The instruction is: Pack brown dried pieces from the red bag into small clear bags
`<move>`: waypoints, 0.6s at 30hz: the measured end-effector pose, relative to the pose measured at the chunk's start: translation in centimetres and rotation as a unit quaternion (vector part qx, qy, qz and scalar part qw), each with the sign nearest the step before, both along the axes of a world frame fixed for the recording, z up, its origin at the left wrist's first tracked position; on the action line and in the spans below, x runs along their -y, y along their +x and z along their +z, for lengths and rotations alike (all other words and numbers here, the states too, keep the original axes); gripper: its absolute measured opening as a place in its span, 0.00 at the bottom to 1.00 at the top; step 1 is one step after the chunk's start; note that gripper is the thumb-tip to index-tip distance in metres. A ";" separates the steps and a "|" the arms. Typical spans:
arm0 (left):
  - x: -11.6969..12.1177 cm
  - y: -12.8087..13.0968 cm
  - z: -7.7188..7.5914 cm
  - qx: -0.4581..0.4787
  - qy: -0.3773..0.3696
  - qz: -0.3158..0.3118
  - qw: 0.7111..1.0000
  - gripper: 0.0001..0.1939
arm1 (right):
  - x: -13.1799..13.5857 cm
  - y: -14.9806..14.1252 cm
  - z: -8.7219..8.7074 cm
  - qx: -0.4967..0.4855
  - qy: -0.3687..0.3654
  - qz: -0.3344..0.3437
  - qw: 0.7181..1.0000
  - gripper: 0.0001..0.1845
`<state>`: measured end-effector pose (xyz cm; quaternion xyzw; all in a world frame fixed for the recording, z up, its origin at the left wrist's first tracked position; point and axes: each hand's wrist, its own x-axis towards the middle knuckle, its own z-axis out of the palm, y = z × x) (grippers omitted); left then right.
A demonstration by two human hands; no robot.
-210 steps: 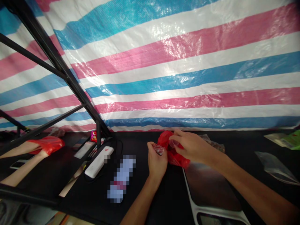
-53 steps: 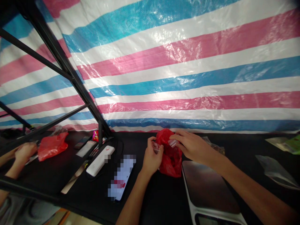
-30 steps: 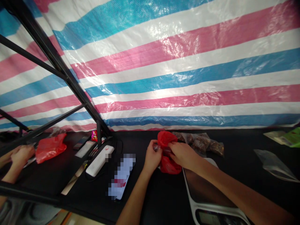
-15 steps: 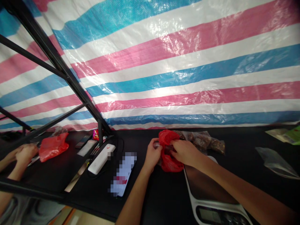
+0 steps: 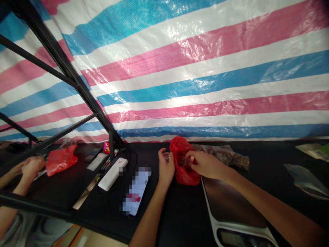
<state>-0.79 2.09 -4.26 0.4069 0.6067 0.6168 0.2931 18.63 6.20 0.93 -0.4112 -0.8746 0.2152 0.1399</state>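
A red plastic bag stands with its mouth open between my hands, something dark inside. At its left side my left hand is curled, thumb against the bag, around a small clear plastic thing whose kind I cannot make out. My right hand reaches into the bag's mouth from the right. Its fingers pinch a small clear cup-like piece, partly hidden by the bag. Behind my right hand lie clear packets of brown, lumpy pieces. Below my right forearm is a kitchen scale.
A phone and a white power strip with cables lie left of me. Clear bags lie at right. Past a black metal frame, a co-worker's hands work near another red bag. Striped sheeting hangs behind.
The red bag's mouth now gapes wider, with its back edge higher. My right hand has pulled back slightly, showing the clear piece. My left hand's fingers have lifted a little.
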 end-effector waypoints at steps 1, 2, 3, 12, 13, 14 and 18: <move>0.1 -0.2 0.1 -0.029 0.017 0.021 0.999 0.22 | -0.2 0.2 0.2 -0.031 -0.021 0.010 0.999 0.12; 0.1 -0.3 0.1 -0.055 0.031 0.035 0.997 0.23 | -0.3 0.3 0.5 -0.059 -0.039 0.021 0.997 0.11; 0.2 -0.4 0.3 -0.075 0.039 0.041 0.996 0.22 | -0.5 0.5 0.9 -0.082 -0.051 0.032 0.995 0.09; 1.1 0.7 0.8 -0.160 0.035 -0.100 0.981 0.09 | 0.9 0.7 4.7 -0.086 0.072 0.036 0.993 0.12; 1.3 0.9 0.7 -0.167 0.034 -0.115 0.979 0.09 | 1.1 0.5 4.7 -0.080 0.097 0.044 0.991 0.13; 1.4 1.1 0.7 -0.171 0.034 -0.127 0.976 0.10 | 1.2 0.4 4.6 -0.078 0.116 0.057 0.989 0.14; 1.9 1.5 1.0 -0.181 0.041 -0.154 0.970 0.13 | 1.3 0.0 4.1 -0.097 0.154 0.114 0.977 0.17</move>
